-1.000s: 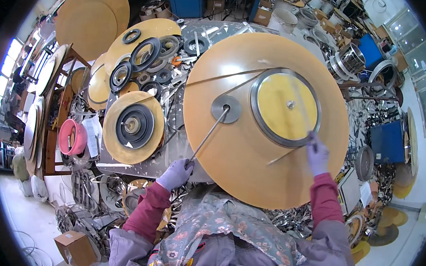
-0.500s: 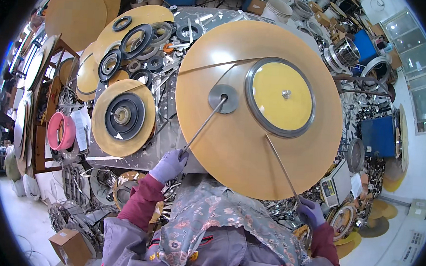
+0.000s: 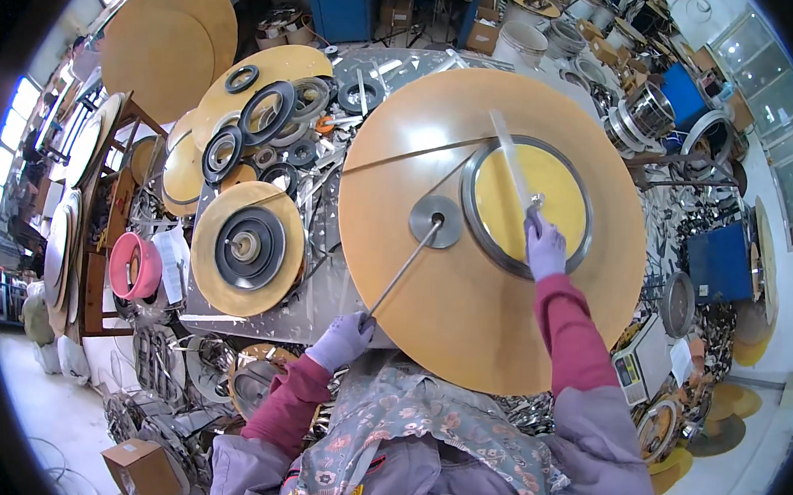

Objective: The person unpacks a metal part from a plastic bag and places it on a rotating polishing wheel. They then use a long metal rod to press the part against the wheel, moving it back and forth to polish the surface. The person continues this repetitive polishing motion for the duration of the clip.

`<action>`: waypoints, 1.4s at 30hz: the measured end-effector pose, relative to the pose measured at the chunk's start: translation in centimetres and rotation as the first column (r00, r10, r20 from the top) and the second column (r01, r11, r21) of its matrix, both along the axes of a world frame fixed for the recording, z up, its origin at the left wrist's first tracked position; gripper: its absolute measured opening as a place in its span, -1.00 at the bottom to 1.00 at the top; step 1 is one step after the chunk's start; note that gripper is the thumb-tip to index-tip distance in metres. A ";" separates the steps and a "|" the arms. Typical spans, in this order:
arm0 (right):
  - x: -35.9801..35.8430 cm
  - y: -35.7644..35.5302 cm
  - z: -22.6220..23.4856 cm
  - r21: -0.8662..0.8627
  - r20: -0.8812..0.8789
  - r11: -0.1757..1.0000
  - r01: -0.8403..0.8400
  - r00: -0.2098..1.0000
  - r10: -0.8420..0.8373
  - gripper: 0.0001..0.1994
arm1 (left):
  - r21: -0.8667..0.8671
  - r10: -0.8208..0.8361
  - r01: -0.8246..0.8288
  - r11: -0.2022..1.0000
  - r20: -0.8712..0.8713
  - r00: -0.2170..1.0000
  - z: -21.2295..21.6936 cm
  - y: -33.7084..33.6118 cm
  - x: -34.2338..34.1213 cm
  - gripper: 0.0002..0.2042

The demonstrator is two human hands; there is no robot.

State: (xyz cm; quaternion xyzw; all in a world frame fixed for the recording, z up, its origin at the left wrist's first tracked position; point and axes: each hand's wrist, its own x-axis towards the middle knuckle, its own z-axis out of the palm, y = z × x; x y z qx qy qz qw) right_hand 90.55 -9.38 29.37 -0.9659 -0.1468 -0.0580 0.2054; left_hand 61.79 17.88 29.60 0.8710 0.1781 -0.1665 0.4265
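Note:
A large tan disc [image 3: 393, 311] lies across the front of the table. On it rest a dark-rimmed yellow round plate [image 3: 498, 226] with a small metal knob and a small grey disc [image 3: 447, 241] with a central hole. My left hand [image 3: 341, 341], gloved and closed, grips a slim metal rod [image 3: 404, 273] whose far end meets that hole. My right hand [image 3: 546, 246], also gloved, is closed above the yellow plate near its knob. From its fingers a rod [image 3: 509, 155], smeared by motion, points up and away. A thin strip [image 3: 411, 155] runs from the tan disc's left edge to the plate's rim.
Left of the large disc sits a smaller tan disc [image 3: 215, 282] with a black hub. Behind it are several black rings [image 3: 268, 113] and metal scraps. A pink basin [image 3: 135, 266] stands farther left. A white scale-like device [image 3: 641, 364] is at right.
My right hand has moved from the large disc's front right edge up and inward over the yellow plate, swinging its rod. My left hand still holds its rod at the grey disc. The view has shifted slightly.

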 end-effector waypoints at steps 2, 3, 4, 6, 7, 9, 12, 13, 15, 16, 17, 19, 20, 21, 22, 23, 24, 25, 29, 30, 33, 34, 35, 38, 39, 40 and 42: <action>2.5 -0.1 -0.1 -0.128 -0.127 0.991 0.025 0.991 -0.042 -0.66 | -0.017 -0.017 0.017 1.000 0.022 1.000 -0.6 -0.5 0.1 -0.72; 3.3 -0.2 -0.4 -0.193 -0.193 0.981 0.024 0.979 -0.062 -0.66 | -0.025 -0.016 0.016 1.000 0.005 1.000 -0.7 -0.8 0.2 -0.72; 3.7 -0.3 -0.8 -0.190 -0.179 0.982 -0.007 0.984 -0.027 -0.66 | -0.034 -0.016 0.015 0.999 -0.011 1.000 -0.8 -0.9 0.2 -0.72; 4.0 -0.5 -1.4 -0.187 -0.154 0.980 -0.067 0.987 0.039 -0.66 | -0.010 -0.011 0.011 1.000 -0.010 1.000 -0.9 -0.5 0.7 -0.73; 4.0 -0.6 -1.5 -0.163 -0.146 0.984 -0.078 0.988 0.054 -0.67 | 0.017 0.005 -0.005 1.000 0.002 1.000 -0.6 -0.3 0.7 -0.74; 3.9 -0.7 -1.2 -0.112 -0.123 0.989 -0.099 0.989 0.085 -0.68 | 0.087 -0.047 0.047 0.995 -0.006 0.999 0.4 -0.2 0.6 -0.75; 3.6 -0.5 0.2 -0.182 -0.206 0.978 -0.104 0.976 0.066 -0.67 | 0.094 -0.098 0.100 0.990 -0.026 0.995 -0.4 -0.3 -0.1 -0.75; 3.4 -0.7 0.3 -0.174 -0.208 0.980 -0.102 0.976 0.065 -0.67 | 0.091 -0.087 0.088 0.992 -0.024 0.996 -0.4 -0.3 -0.1 -0.75; 2.9 -1.0 0.8 -0.159 -0.209 0.982 -0.098 0.976 0.064 -0.68 | 0.084 -0.061 0.062 0.995 -0.016 0.998 -0.1 -0.3 0.1 -0.75; 2.5 -0.9 1.0 -0.149 -0.211 0.982 -0.118 0.974 0.085 -0.68 | 0.085 -0.071 0.072 0.994 -0.020 0.997 -0.1 -0.3 0.0 -0.75; 1.9 -0.4 1.1 -0.139 -0.214 0.981 -0.137 0.971 0.105 -0.68 | 0.086 -0.081 0.083 0.993 -0.023 0.996 -0.1 -0.4 0.0 -0.75; 1.3 0.0 1.1 -0.139 -0.202 0.978 -0.156 0.971 0.126 -0.68 | 0.097 -0.105 0.107 0.990 -0.026 0.994 0.0 -0.3 -0.2 -0.75; 1.2 -0.1 1.0 -0.137 -0.209 0.978 -0.155 0.970 0.124 -0.67 | 0.103 -0.116 0.118 0.988 -0.026 0.993 -0.3 -0.4 -0.3 -0.75; 1.0 -0.2 0.8 -0.133 -0.217 0.978 -0.158 0.968 0.127 -0.67 | 0.110 -0.123 0.126 0.986 -0.028 0.992 -0.6 -0.5 -0.6 -0.75; 0.7 -0.3 0.6 -0.129 -0.226 0.978 -0.161 0.966 0.130 -0.66 | 0.087 -0.099 0.099 0.991 0.001 0.995 -1.2 -0.6 -0.9 -0.74; 0.4 -0.2 0.5 -0.128 -0.220 0.978 -0.167 0.966 0.136 -0.66 | 0.062 -0.075 0.073 0.995 0.028 0.997 -2.0 -0.7 -1.2 -0.74; 0.2 -0.4 0.4 -0.130 -0.213 0.977 -0.169 0.967 0.139 -0.66 | 0.034 -0.052 0.050 0.998 0.058 0.997 -2.2 -0.8 -1.3 -0.73; -0.2 -0.5 0.3 -0.132 -0.205 0.976 -0.171 0.968 0.142 -0.65 | 0.039 -0.069 0.067 0.997 0.059 0.996 -2.4 -0.9 -1.4 -0.74; -1.7 -0.5 0.2 -0.113 -0.229 0.981 -0.160 0.965 0.131 -0.66 | 0.040 -0.080 0.078 0.996 0.064 0.995 -2.3 -1.1 -1.3 -0.75; -2.1 -0.4 0.4 -0.105 -0.237 0.982 -0.160 0.963 0.131 -0.66 | 0.034 -0.067 0.065 0.997 0.067 0.995 -2.1 -1.1 -1.2 -0.75; -3.2 -1.0 1.7 -0.061 -0.211 0.987 -0.150 0.968 0.134 -0.66 | 0.053 -0.105 0.105 0.993 -0.011 0.994 -1.3 -1.0 -1.4 -0.75; -3.5 -1.3 1.9 -0.040 -0.195 0.988 -0.147 0.971 0.137 -0.66 | 0.063 -0.119 0.118 0.991 0.016 0.993 -1.7 -1.2 -1.7 -0.74; -3.4 -2.5 1.4 -0.031 -0.164 0.985 -0.167 0.973 0.160 -0.66 | 0.074 -0.133 0.130 0.989 0.043 0.990 -2.4 -1.6 -2.2 -0.74; -4.3 -7.2 0.3 0.093 -0.025 0.995 -0.033 0.999 0.036 -0.62 | 0.074 -0.124 0.123 0.990 0.022 0.992 -1.6 -2.5 -2.4 -0.73; -4.4 -8.9 -0.1 0.143 -0.034 0.985 0.093 0.995 -0.089 -0.63 | 0.078 -0.116 0.116 0.990 -0.004 0.993 -1.4 -2.8 -2.6 -0.74; -4.4 -10.9 -0.3 0.190 -0.047 0.957 0.220 0.975 -0.215 -0.64 | 0.082 -0.112 0.114 0.990 -0.027 0.993 -1.3 -3.2 -2.7 -0.74; -3.3 -17.0 -5.1 0.076 0.029 0.967 0.241 0.969 -0.244 -0.62 | 0.058 -0.135 0.135 0.989 0.003 0.991 -1.0 -4.5 -3.0 -0.76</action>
